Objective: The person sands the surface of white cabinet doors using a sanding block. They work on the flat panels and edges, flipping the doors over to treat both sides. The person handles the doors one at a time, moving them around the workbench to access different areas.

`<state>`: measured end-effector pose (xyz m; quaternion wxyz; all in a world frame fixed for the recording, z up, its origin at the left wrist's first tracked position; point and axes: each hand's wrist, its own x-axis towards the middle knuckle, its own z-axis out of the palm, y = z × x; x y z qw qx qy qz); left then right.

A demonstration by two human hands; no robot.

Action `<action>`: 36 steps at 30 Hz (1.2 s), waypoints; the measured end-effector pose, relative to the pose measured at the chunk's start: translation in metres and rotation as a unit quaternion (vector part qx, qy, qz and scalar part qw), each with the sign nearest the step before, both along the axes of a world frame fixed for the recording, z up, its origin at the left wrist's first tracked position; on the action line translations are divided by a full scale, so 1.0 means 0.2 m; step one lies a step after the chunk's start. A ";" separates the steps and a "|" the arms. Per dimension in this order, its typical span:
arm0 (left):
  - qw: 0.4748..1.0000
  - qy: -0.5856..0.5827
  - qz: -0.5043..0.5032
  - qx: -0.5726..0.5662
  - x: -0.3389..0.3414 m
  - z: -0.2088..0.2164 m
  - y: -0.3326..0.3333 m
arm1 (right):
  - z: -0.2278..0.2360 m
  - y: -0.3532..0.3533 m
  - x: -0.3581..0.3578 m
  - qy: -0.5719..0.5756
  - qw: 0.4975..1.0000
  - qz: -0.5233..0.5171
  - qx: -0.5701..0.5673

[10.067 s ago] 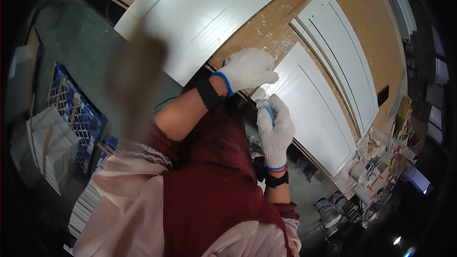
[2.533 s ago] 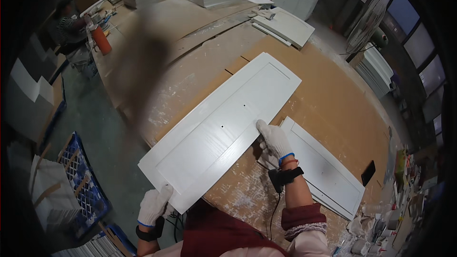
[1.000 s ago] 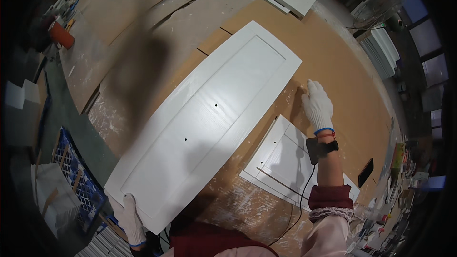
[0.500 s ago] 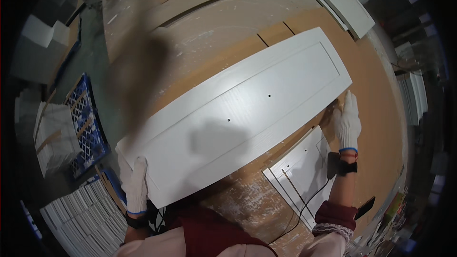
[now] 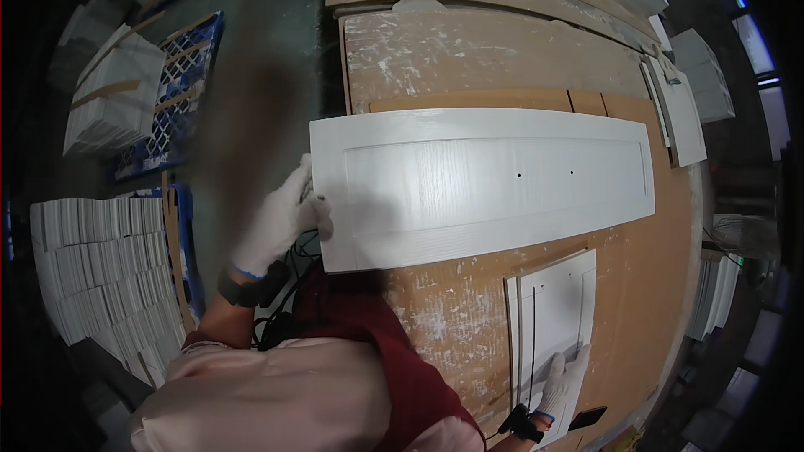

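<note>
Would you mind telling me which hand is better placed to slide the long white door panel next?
Left: the left hand already grips the long white door panel; the right hand rests on the smaller panel.

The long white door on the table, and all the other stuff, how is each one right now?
Long white door: lying flat, near end sticking out over the table's edge.
Left hand: gloved, gripping that near end.
Right hand: gloved, resting on the small door.
Small white door: flat on the table.
Table: dusty, smeared with white.
White panels: stacked on the floor.
</note>
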<state>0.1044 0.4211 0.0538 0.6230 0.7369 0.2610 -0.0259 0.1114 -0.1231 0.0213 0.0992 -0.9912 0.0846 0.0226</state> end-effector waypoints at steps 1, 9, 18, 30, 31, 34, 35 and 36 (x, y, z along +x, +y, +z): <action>0.998 0.008 -0.029 -0.047 -0.04 0.03 0.00 | -0.02 -0.05 -0.09 -0.001 0.999 -0.008 -0.042; 0.986 0.050 -0.156 0.044 -0.28 -0.05 -0.05 | -0.20 -0.10 -0.70 -0.026 0.986 -0.122 -0.113; 0.954 0.137 -0.175 0.201 -0.33 -0.04 -0.14 | -0.24 -0.05 -0.75 -0.062 0.982 -0.107 -0.144; 0.960 -0.164 -0.057 0.217 -0.35 -0.13 -0.01 | -0.24 -0.11 -0.79 -0.071 0.988 -0.058 -0.122; 0.959 -0.186 -0.030 0.212 -0.30 -0.18 0.05 | -0.22 -0.11 -0.80 -0.067 0.990 -0.053 -0.109; 0.956 -0.163 0.005 0.242 -0.06 -0.13 0.12 | -0.21 -0.21 -0.86 -0.070 0.995 -0.075 -0.006; 0.974 -0.122 0.012 0.190 0.01 -0.14 0.13 | -0.20 -0.16 -0.88 -0.077 0.994 -0.071 0.015; 0.968 -0.158 -0.004 0.193 0.06 -0.25 0.21 | -0.15 -0.08 -0.84 -0.089 0.992 -0.079 0.032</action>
